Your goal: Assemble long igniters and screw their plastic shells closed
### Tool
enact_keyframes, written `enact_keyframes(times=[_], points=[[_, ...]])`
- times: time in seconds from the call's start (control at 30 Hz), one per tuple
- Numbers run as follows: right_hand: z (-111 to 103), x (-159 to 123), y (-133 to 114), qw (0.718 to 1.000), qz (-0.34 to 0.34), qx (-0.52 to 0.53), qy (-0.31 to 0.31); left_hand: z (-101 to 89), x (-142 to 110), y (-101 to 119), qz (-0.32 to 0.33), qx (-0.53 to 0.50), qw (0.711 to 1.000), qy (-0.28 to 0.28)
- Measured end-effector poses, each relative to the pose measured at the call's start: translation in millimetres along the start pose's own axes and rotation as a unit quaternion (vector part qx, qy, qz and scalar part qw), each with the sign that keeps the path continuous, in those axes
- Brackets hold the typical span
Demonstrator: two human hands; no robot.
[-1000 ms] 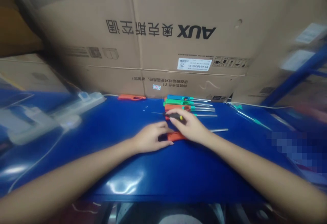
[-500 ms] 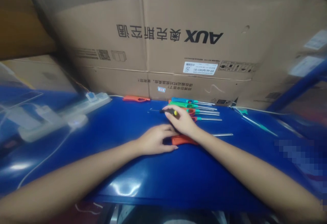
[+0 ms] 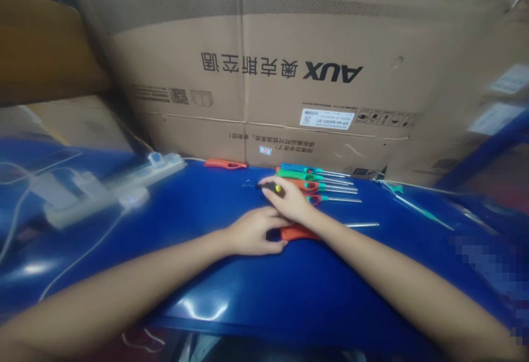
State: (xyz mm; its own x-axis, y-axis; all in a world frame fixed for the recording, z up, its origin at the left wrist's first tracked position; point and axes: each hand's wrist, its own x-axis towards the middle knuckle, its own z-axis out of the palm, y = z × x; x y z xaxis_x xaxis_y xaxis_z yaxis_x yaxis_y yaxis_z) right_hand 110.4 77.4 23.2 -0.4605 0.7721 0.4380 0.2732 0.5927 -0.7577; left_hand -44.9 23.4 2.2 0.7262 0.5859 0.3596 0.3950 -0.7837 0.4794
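My right hand (image 3: 285, 196) is closed around a small screwdriver (image 3: 270, 188) with a black and yellow handle. Its thin shaft points left, close to tiny bits (image 3: 248, 181) on the blue table. My left hand (image 3: 256, 231) lies at the handle end of an orange long-nosed lighter (image 3: 298, 233), thumb on the near side and fingers curled at the far side. My right wrist hides part of this lighter; its metal tube shows beyond. Behind my right hand lie a blue lighter (image 3: 294, 168), a green lighter (image 3: 295, 175) and further orange-red ones, tubes to the right.
An orange handle shell (image 3: 225, 164) lies at the back by a large cardboard box (image 3: 273, 31). A white power strip (image 3: 111, 196) with plugs and cables stands left on the blue table (image 3: 231, 301). A green-ended metal tube (image 3: 421, 210) lies to the right.
The view has shifted, so the scene sits further right and lower. My right hand has moved left relative to the lighters, bringing the screwdriver tip near the tiny bits. My left hand stays at the lighter.
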Motion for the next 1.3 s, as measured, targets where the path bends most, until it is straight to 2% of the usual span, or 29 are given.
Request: enact_keyframes(times=[0.13, 0.27, 0.37, 0.5, 0.63, 0.7, 0.77, 0.87, 0.97, 1.07, 1.3], points=[[-7.5, -3.3, -5.5, 1.0, 0.013, 0.002, 0.024, 0.8, -0.3, -1.9, 0.008, -0.014, 1.0, 0.003], [-4.3, -2.2, -2.3, 1.0, 0.004, 0.003, -0.017, 1.4, 0.3, -2.9, 0.014, -0.018, 1.0, 0.001], [0.7, -0.7, 1.1, 1.0, 0.007, 0.001, -0.018, 1.3, 0.6, -3.0, 0.014, -0.019, 1.0, 0.0], [-2.8, -3.3, -5.0, 1.0, 0.008, 0.012, 0.018, 0.9, 0.1, -3.2, 0.021, -0.032, 0.999, 0.001], [-21.1, -16.3, -21.3, 0.994, 0.024, 0.044, 0.101, 0.8, -0.4, -2.8, 0.005, -0.017, 1.0, -0.004], [-33.6, -26.7, -28.4, 0.98, 0.055, 0.09, 0.169, 1.3, -0.1, -2.0, 0.005, -0.014, 1.0, -0.013], [-46.3, -38.2, -33.1, 0.953, 0.109, 0.159, 0.232, 2.4, 0.4, -0.6, 0.014, -0.021, 1.0, -0.019], [-62.5, -53.6, -36.6, 0.924, 0.133, 0.227, 0.277, 4.7, 1.1, 3.7, 0.023, -0.03, 0.999, -0.023], [-71.8, -63.5, -36.9, 0.917, 0.126, 0.241, 0.291, 6.1, 1.1, 9.9, 0.016, -0.034, 0.999, -0.032], [-74.8, -66.6, -34.6, 0.908, 0.148, 0.259, 0.295, 5.5, 1.0, 14.5, 0.006, -0.047, 0.998, -0.043], [-76.9, -63.9, -30.0, 0.886, 0.184, 0.323, 0.278, 3.1, 1.1, 12.2, -0.041, -0.143, 0.988, -0.03]])
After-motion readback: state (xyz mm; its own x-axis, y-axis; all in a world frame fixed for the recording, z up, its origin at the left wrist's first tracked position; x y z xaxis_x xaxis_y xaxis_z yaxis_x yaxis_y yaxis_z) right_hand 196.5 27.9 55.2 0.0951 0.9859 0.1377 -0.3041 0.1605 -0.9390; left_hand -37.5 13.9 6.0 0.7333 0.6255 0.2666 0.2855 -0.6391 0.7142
